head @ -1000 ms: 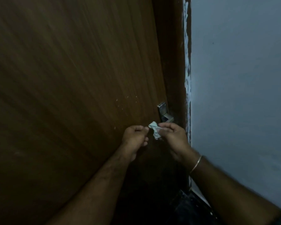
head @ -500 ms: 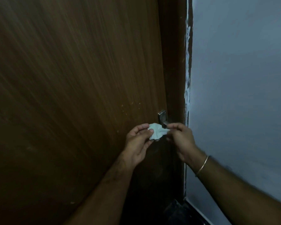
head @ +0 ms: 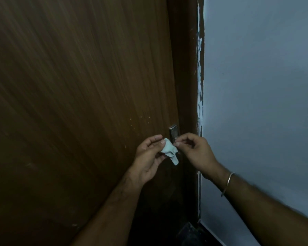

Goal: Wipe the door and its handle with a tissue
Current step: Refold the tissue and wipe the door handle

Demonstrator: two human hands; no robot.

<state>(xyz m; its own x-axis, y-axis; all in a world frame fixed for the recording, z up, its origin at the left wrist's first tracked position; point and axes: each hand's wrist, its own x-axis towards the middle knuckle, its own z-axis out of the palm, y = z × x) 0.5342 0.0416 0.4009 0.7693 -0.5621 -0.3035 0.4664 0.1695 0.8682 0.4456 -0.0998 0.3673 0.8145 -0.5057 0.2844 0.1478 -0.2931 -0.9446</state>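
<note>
1. Leftmost, the brown wooden door [head: 75, 103] fills most of the view, its grain running on a slant, with a few pale specks above and left of the handle.
2. Next, the left hand [head: 148, 158] reaches up from the lower middle, palm turned toward the camera, fingers curled around a crumpled white tissue [head: 170, 151], with the thumb pressing its upper edge.
3. The tissue sits between the two hands, just in front of the door's latch side; a loose tail of it hangs down below the fingers.
4. Just above the tissue, the metal handle [head: 173, 133] shows as a small upright plate near the door's edge; its lower part is hidden behind the tissue and fingers.
5. The right hand [head: 196, 151] comes in from the lower right, thumb and forefinger pinched at the tissue's right edge, the other fingers bent; a thin bangle [head: 227, 183] circles its wrist.
6. Beyond the hands, the dark door frame [head: 187, 68] runs up the picture, its right edge smeared with white paint.
7. Farthest right stands a pale blue-grey wall [head: 265, 103].
</note>
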